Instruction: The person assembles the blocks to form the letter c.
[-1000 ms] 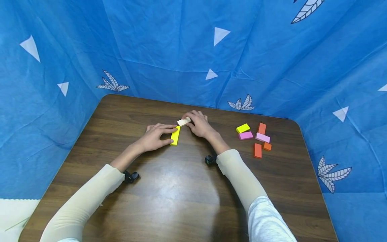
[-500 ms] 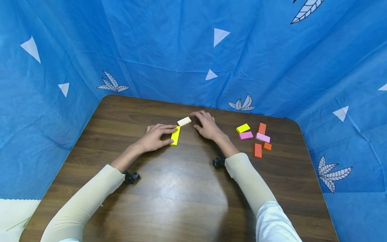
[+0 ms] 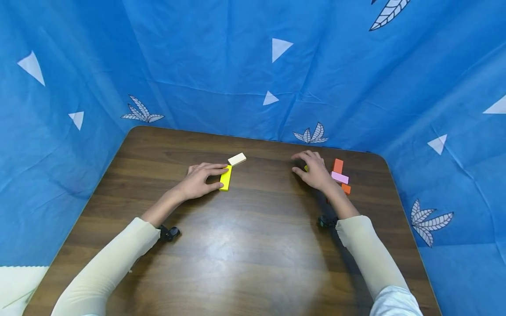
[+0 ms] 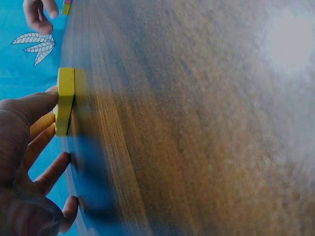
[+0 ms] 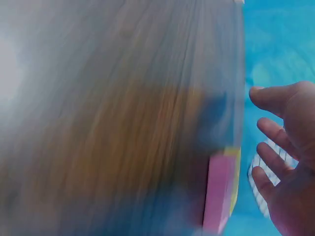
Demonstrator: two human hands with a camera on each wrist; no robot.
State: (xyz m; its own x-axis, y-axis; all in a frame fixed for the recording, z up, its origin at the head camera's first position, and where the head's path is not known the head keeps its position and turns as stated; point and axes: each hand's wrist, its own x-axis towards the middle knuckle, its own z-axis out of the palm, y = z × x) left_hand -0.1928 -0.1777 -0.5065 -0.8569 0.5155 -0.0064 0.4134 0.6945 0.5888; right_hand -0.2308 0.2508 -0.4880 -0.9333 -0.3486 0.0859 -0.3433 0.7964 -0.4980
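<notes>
My left hand (image 3: pixel 197 181) holds a yellow block (image 3: pixel 225 179) lying lengthwise on the table, thumb at its near end and fingers at its far end. A cream block (image 3: pixel 237 159) lies at an angle by the yellow block's far end. Over the right side of the table is my right hand (image 3: pixel 316 173), fingers spread and holding nothing. Beneath it, a second yellow block (image 3: pixel 306 168) is mostly hidden. The right wrist view shows a pink block (image 5: pixel 219 191) in front of that yellow one, apart from the fingers.
Right of my right hand lie a red block (image 3: pixel 337 165), a light pink block (image 3: pixel 340 177) and an orange block (image 3: pixel 346 188). Another red block is almost covered by the forearm. A blue patterned cloth (image 3: pixel 221 66) hangs behind the brown wooden table (image 3: pixel 237 245).
My right hand has let go of the cream block and moved right, over the loose blocks. My left hand stays on the yellow block. The head view has shifted slightly.
</notes>
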